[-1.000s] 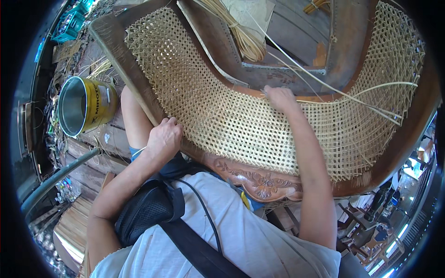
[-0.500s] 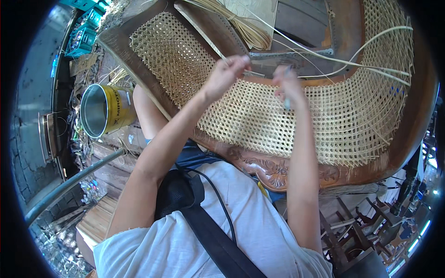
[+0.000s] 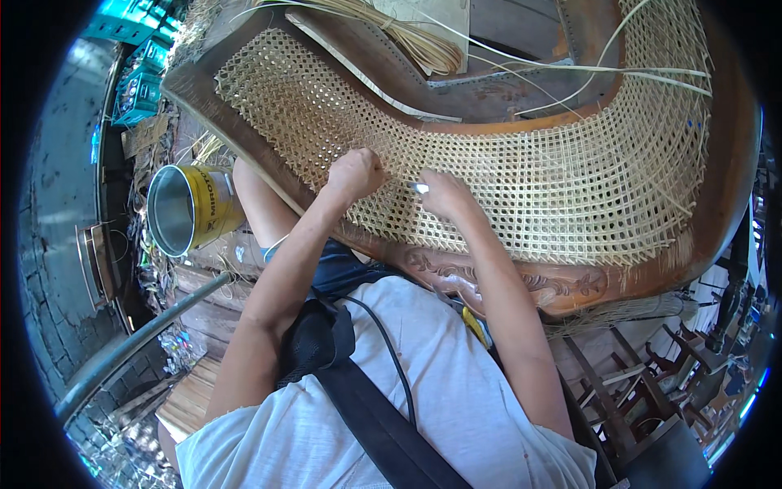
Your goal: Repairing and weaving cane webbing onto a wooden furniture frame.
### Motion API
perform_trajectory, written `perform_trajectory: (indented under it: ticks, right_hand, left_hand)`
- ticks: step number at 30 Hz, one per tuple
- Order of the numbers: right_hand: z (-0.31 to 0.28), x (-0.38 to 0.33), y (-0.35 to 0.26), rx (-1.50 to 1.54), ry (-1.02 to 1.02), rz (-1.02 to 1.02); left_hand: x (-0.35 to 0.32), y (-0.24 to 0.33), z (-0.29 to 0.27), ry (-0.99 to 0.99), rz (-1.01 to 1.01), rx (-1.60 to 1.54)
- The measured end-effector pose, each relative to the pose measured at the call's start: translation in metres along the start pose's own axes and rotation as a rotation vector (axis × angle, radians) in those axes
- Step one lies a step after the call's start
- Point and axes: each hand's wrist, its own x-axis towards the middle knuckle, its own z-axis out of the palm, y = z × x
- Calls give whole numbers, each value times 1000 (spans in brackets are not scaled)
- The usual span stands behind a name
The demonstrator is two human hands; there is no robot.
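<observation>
Both hands rest close together on the cane mesh (image 3: 521, 163) of a carved wooden frame (image 3: 505, 273). The left hand (image 3: 354, 173) is fisted on the weave. The right hand (image 3: 444, 194) pinches a small pale tool (image 3: 419, 188), pointing left, lying crosswise. A yellow can (image 3: 191, 208) stands left.

A yellow tin can (image 3: 189, 210) lies on its side, open mouth showing grey metal inside. Above the can, teal plastic crates (image 3: 140, 85) sit stacked. Below the can, a grey pipe (image 3: 130, 346) runs slanting toward the lower left. Far to the can's right, a bundle of loose cane strips (image 3: 411, 39) lies on a wooden board (image 3: 521, 24)
</observation>
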Motion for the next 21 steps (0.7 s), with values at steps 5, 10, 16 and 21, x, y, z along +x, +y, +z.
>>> perform_trajectory:
  ticks: [5, 10, 16, 21]
  right_hand:
    - [17, 30, 3, -108, 148, -51]
    - [11, 32, -17, -175, 140, -68]
    - [27, 41, -28, -175, 212, -75]
    - [15, 41, -28, -187, 180, -76]
  left_hand:
    - [2, 16, -13, -67, -40, 11]
    - [-1, 16, -19, -39, -103, -13]
    - [6, 12, -13, -72, -90, 21]
    - [10, 4, 5, -41, -93, 161]
